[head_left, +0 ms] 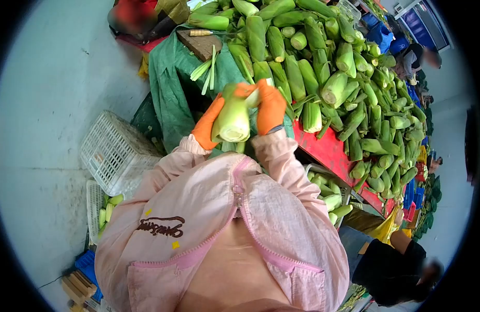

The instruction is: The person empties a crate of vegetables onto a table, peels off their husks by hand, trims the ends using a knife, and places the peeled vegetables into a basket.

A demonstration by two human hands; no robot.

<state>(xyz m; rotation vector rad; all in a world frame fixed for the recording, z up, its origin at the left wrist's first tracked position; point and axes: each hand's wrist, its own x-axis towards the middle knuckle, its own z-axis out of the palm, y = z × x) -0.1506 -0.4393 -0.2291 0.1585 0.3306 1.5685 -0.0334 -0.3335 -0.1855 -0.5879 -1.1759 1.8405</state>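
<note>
nearest is a pale pink jacket [182,203], its sleeves reaching forward to two orange-gloved hands in front of the chest. between them an ear of corn [233,122] stands tilted, cut base toward the wearer; it is the clock's centre here. the left hand [208,124] grasps it from nine o'clock, fingers curled against its side. the right hand [271,106], at two o'clock, has its fingers clenched on pale husk [253,98] near the upper end, partly blurred. the left elbow has little room: a white crate [117,151] sits just beside that sleeve, between eight and nine. at four o'clock a crate of corn [331,195] crowds the right forearm. beyond the hands, a green sheet [169,99] drapes over the near edge, with a wooden-handled tool [200,33] on a board [199,47] at eleven. the red table edge [323,151] slants away toward four, and a heap of corn [323,67] fills twelve to three, reaching close to the right hand. a person in black [390,270] is at half past four, another person [414,60] farther off between two and three.
</note>
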